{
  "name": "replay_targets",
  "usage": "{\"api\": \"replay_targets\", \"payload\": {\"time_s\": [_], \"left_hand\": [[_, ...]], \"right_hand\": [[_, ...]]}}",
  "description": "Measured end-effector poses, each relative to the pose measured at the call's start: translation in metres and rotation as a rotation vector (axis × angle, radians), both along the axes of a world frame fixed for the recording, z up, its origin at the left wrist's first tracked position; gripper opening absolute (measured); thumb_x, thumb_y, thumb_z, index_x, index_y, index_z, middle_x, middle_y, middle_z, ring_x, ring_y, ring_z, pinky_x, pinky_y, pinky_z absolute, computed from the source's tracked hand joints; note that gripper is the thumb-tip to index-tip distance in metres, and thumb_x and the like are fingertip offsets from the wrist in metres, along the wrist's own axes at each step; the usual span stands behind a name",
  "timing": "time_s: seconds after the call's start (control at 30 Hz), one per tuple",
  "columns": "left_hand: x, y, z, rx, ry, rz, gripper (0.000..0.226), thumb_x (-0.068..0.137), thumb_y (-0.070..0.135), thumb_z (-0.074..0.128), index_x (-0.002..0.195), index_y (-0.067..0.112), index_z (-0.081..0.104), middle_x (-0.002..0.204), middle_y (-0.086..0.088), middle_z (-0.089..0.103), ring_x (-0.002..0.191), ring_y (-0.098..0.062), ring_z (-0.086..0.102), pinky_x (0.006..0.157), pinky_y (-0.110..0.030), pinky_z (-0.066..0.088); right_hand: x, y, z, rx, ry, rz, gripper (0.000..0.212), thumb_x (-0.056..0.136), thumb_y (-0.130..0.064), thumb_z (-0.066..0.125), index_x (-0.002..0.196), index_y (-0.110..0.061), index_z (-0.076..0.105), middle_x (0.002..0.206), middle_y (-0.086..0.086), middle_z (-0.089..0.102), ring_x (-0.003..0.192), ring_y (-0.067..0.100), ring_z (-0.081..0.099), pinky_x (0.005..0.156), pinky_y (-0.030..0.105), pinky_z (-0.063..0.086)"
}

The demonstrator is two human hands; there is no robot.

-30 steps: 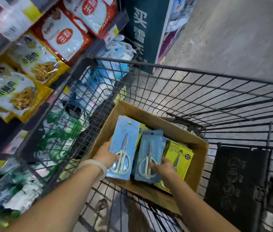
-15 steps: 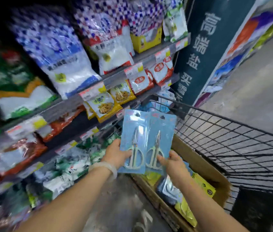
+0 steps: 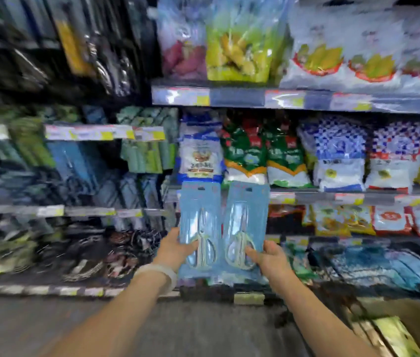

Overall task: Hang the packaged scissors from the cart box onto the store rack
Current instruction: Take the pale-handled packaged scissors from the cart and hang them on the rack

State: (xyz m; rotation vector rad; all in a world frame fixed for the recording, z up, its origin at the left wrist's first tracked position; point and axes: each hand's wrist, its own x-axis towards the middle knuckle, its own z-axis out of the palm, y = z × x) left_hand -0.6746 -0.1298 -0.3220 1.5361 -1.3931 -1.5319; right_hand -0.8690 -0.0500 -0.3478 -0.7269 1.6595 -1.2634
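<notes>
Far left, blurred: a store rack [image 3: 75,161] of hanging carded goods in green, blue and black, with price strips along its rails; individual hooks not resolvable through the blur. Moving inward, left hand [image 3: 175,247] clamped on the lower left edge of one packaged scissors [image 3: 199,228], thumb across the front near the handles, a pale wristband [image 3: 158,275] on that wrist. Just beside it, edges touching or nearly so, a second blue scissors card [image 3: 246,225], upright, pinched at its lower right corner by the right hand [image 3: 270,258]. Both cards raised in front of shelves of bagged food [image 3: 332,155], hang holes at the top and unobstructed. Far right and low, the corner of the cart box [image 3: 394,328], more stock inside, well apart from the hands. Step in hand, by judgement: carrying, with both packs out of the box and none hung yet. Next move probably calls for swinging left toward the hanging section, finding a free or matching hook, then lining up one card's top hole and sliding it on, one pack at a time, the other kept aside.
</notes>
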Motion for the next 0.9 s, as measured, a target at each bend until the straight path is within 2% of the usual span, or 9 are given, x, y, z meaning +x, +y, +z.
{"api": "replay_targets", "payload": {"time_s": [0.03, 0.1, 0.2, 0.3, 0.4, 0.53, 0.7, 0.8, 0.9], "left_hand": [[0.028, 0.001, 0.006, -0.01, 0.011, 0.052, 0.03, 0.082, 0.007, 0.069, 0.11, 0.007, 0.058, 0.108, -0.016, 0.067, 0.095, -0.028, 0.064, 0.094, -0.047, 0.049], [0.082, 0.005, 0.017, -0.014, 0.007, 0.141, 0.017, 0.084, 0.01, 0.067, 0.095, 0.017, 0.056, 0.105, -0.01, 0.066, 0.097, -0.027, 0.063, 0.094, -0.042, 0.049], [0.152, 0.009, 0.023, -0.035, 0.045, 0.28, 0.018, 0.084, 0.012, 0.067, 0.096, 0.02, 0.056, 0.103, -0.005, 0.066, 0.097, -0.025, 0.063, 0.092, -0.041, 0.049], [0.21, 0.01, 0.023, -0.04, 0.082, 0.399, 0.02, 0.084, 0.01, 0.067, 0.099, 0.018, 0.056, 0.099, -0.004, 0.066, 0.096, -0.025, 0.063, 0.091, -0.041, 0.05], [0.26, 0.002, 0.01, -0.011, 0.133, 0.521, 0.02, 0.081, 0.005, 0.068, 0.09, 0.02, 0.059, 0.105, -0.013, 0.067, 0.099, -0.03, 0.063, 0.094, -0.051, 0.049], [0.307, -0.021, -0.003, -0.003, 0.182, 0.662, 0.02, 0.082, -0.001, 0.066, 0.095, 0.014, 0.06, 0.103, -0.015, 0.067, 0.096, -0.032, 0.063, 0.093, -0.055, 0.048], [0.344, -0.079, -0.001, -0.006, 0.145, 0.648, 0.03, 0.084, -0.001, 0.063, 0.113, 0.004, 0.057, 0.107, -0.016, 0.066, 0.102, -0.032, 0.063, 0.094, -0.049, 0.049], [0.359, -0.123, 0.001, -0.006, 0.123, 0.57, 0.028, 0.083, -0.005, 0.062, 0.109, 0.006, 0.059, 0.111, -0.017, 0.067, 0.103, -0.032, 0.064, 0.096, -0.048, 0.048], [0.365, -0.16, 0.001, -0.001, 0.116, 0.508, 0.026, 0.084, -0.005, 0.061, 0.108, 0.005, 0.058, 0.107, -0.014, 0.067, 0.102, -0.03, 0.063, 0.093, -0.041, 0.048]], "right_hand": [[0.024, -0.011, 0.004, -0.005, 0.011, 0.05, 0.005, 0.085, 0.003, 0.061, 0.087, 0.007, 0.06, 0.08, 0.024, 0.064, 0.065, 0.014, 0.068, 0.061, 0.028, 0.057], [0.074, -0.031, 0.012, -0.005, 0.01, 0.16, 0.018, 0.086, 0.002, 0.061, 0.101, 0.011, 0.059, 0.095, 0.031, 0.065, 0.085, 0.031, 0.066, 0.079, 0.039, 0.055], [0.141, -0.059, 0.02, -0.022, 0.0, 0.298, 0.025, 0.086, -0.002, 0.063, 0.11, -0.004, 0.058, 0.106, 0.018, 0.066, 0.094, 0.03, 0.063, 0.091, 0.045, 0.051], [0.198, -0.09, 0.019, -0.035, 0.051, 0.434, 0.025, 0.085, -0.002, 0.064, 0.11, -0.001, 0.059, 0.101, 0.013, 0.067, 0.09, 0.027, 0.063, 0.085, 0.039, 0.052], [0.248, -0.12, 0.012, -0.025, 0.072, 0.523, 0.023, 0.085, 0.001, 0.063, 0.106, 0.005, 0.059, 0.094, 0.016, 0.065, 0.087, 0.026, 0.061, 0.088, 0.046, 0.05], [0.305, -0.159, -0.001, -0.015, 0.063, 0.616, 0.013, 0.084, 0.0, 0.064, 0.089, -0.011, 0.06, 0.093, 0.016, 0.066, 0.086, 0.025, 0.061, 0.091, 0.049, 0.049], [0.344, -0.226, -0.006, -0.015, 0.065, 0.635, 0.014, 0.086, -0.004, 0.063, 0.096, -0.012, 0.06, 0.09, 0.013, 0.066, 0.085, 0.024, 0.062, 0.09, 0.044, 0.05], [0.352, -0.267, -0.007, -0.004, 0.039, 0.584, 0.016, 0.087, -0.008, 0.063, 0.102, -0.013, 0.059, 0.094, 0.007, 0.066, 0.087, 0.023, 0.062, 0.087, 0.04, 0.051], [0.35, -0.303, -0.007, 0.011, 0.04, 0.502, 0.024, 0.086, -0.009, 0.064, 0.11, -0.005, 0.058, 0.097, 0.011, 0.065, 0.088, 0.025, 0.061, 0.088, 0.042, 0.05]]}}
